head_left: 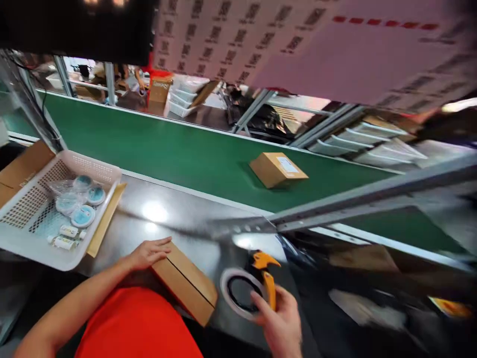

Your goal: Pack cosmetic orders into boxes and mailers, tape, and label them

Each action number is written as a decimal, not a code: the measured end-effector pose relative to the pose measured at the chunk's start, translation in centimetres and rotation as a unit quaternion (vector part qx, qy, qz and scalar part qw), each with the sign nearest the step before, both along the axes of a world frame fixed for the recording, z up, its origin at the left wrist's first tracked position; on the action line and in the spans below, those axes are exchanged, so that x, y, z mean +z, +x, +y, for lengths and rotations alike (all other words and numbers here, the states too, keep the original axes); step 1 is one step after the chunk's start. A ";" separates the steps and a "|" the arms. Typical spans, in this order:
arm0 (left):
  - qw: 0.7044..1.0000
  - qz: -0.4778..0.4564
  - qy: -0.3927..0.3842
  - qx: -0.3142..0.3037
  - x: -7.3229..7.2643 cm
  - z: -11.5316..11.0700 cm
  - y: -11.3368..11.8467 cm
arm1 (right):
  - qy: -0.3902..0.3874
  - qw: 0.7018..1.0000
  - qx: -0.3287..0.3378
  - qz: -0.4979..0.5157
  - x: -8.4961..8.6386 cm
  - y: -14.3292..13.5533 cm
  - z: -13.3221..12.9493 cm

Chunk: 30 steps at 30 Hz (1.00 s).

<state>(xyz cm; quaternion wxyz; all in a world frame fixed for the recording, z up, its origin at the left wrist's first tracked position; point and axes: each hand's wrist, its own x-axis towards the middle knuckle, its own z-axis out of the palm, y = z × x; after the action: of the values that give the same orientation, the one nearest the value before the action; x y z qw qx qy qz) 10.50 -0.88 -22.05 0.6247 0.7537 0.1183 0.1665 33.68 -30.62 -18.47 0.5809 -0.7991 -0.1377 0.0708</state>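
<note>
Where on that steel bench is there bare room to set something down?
Bare steel lies between the basket and the tape dispenser, behind the box under the left hand. The near edge is crowded: box, dispenser, right hand. The basket fills the left end.

Steel worktop (pixel 208 233): left hand (pixel 149 252) flat on a shut cardboard box (pixel 185 282); right hand (pixel 281 323) gripping an orange tape dispenser (pixel 249 286). White basket (pixel 55 209) holds round containers. Labelled parcel (pixel 278 169) on green conveyor (pixel 179 154).
</note>
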 end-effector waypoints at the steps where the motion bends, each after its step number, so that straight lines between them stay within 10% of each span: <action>1: 1.000 0.003 -0.012 0.009 -0.1 -0.1 0.0 | 0.007 0.998 0.027 -0.049 0.6 -1.2 0.4; 7: 0.996 0.017 -0.078 0.038 -0.6 -0.7 0.3 | -0.089 0.879 0.357 -0.303 3.0 -6.0 3.0; 16: 0.996 0.013 -0.070 0.058 0.2 -1.1 0.2 | -0.088 0.847 0.390 -0.349 2.8 -5.4 3.4; 19: 0.984 -0.004 -0.040 0.173 1.5 -2.6 -0.2 | -0.081 0.849 0.392 -0.344 3.0 -5.5 3.5; 22: 0.945 0.035 -0.190 0.263 3.0 -5.0 0.0 | -0.077 0.850 0.395 -0.341 3.2 -5.5 3.6; 26: 0.853 0.113 -0.495 0.123 4.2 -7.4 1.1 | -0.077 0.835 0.411 -0.358 3.3 -5.3 3.7; 30: 0.849 0.120 -0.489 0.159 3.9 -7.6 2.0 | -0.131 0.796 0.453 -0.378 4.5 -5.0 4.2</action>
<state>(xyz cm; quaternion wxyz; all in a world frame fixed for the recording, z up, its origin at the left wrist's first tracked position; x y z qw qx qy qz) 12.53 -8.50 -18.11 0.8585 0.3360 0.3762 0.0924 28.64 -26.44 -13.99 0.2736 -0.6769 -0.6825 0.0356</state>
